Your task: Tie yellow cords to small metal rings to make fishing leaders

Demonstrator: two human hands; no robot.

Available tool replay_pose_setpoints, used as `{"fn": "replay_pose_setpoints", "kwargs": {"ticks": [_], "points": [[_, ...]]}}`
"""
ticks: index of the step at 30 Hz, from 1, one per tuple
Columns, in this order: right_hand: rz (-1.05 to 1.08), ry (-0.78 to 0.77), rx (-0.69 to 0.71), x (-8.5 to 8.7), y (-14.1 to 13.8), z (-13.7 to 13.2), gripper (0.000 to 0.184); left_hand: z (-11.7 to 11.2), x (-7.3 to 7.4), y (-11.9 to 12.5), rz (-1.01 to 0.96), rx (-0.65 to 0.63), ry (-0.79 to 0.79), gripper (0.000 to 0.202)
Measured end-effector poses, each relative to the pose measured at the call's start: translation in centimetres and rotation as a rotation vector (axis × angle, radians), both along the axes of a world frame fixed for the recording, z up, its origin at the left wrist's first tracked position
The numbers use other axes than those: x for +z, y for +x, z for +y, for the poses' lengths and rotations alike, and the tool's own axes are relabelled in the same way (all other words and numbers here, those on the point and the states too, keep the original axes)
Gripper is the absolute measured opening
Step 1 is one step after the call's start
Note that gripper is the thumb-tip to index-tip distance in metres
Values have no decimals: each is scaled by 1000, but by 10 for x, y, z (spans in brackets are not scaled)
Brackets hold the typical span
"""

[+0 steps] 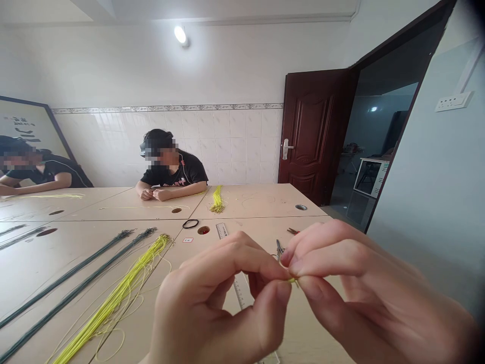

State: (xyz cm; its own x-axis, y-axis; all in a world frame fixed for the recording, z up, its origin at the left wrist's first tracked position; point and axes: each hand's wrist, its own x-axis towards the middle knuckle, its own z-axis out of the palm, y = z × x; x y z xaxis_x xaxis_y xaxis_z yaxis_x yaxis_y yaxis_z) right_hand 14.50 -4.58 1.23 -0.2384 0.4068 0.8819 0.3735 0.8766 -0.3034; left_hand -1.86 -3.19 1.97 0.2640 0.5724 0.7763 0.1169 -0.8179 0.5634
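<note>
Close to the camera, my left hand [223,293] and my right hand [352,278] meet with thumbs and fingertips pinched together. Between them shows a short piece of yellow cord [291,280], gripped from both sides; the rest of it is hidden by the fingers. Beneath my hands a clear ruler [239,289] lies on the table, partly covered from view. Small scissors [279,248] lie just behind the fingertips. To the left of my hands stretches a long bundle of yellow cords [125,283], with some loose loops along its side.
Two dark green cord bundles [87,275] lie at the left of the table [261,199]. A black ring [190,224], a red-handled tool [293,231] and a smaller yellow bundle [217,199] lie farther back. Two people sit across; a brown door [314,131] stands open behind.
</note>
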Motion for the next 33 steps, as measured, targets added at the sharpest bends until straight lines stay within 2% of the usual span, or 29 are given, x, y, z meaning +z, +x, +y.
{"fn": "replay_pose_setpoints", "kwargs": {"ticks": [9, 33], "points": [[6, 67, -32, 1, -1, -1, 7, 1, -1, -3, 12, -2, 15, 22], [-60, 89, -109, 2, 1, -5, 5, -1, -3, -2, 12, 10, 13, 23]]}}
